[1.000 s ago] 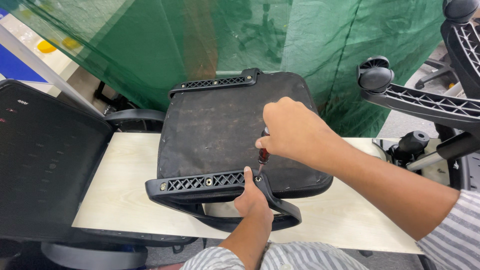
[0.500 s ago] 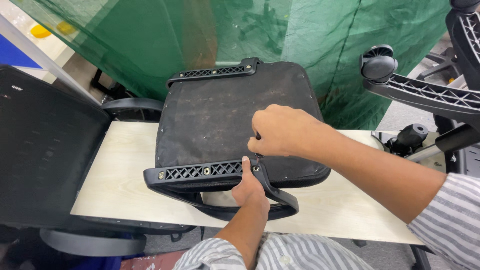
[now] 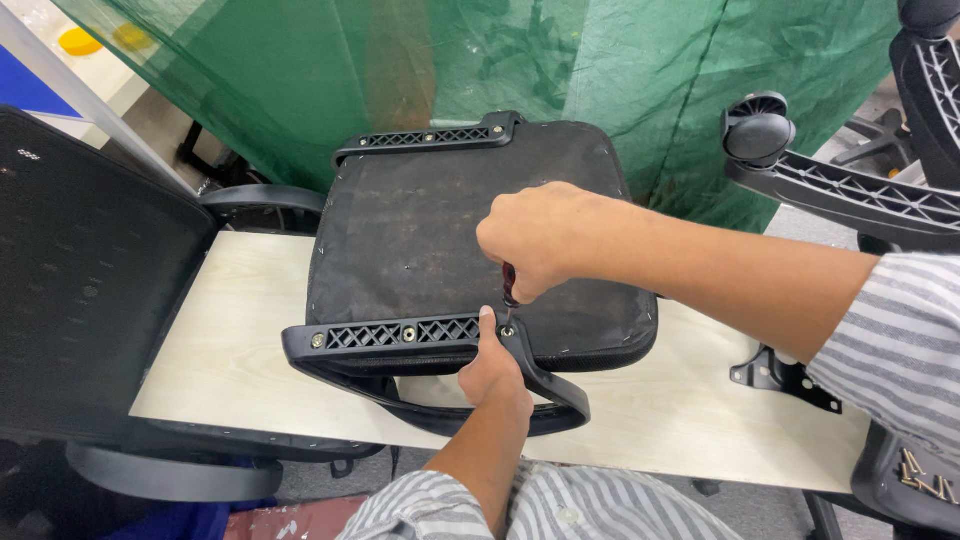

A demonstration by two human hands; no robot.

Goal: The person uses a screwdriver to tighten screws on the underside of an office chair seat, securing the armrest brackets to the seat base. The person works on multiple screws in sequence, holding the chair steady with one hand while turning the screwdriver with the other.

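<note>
Now lower than a second ago: right hand (image 3: 545, 240) fingers clamped on screwdriver (image 3: 509, 288), tip at armrest (image 3: 400, 335) screw; left hand (image 3: 492, 362) fingers gripping armrest at 6 o'clock of seat (image 3: 440, 230)

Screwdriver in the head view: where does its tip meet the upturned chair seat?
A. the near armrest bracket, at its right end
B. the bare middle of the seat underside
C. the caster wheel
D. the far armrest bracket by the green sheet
A: the right hand holds the screwdriver down on the right end of the near armrest bracket, beside the left hand.
</note>
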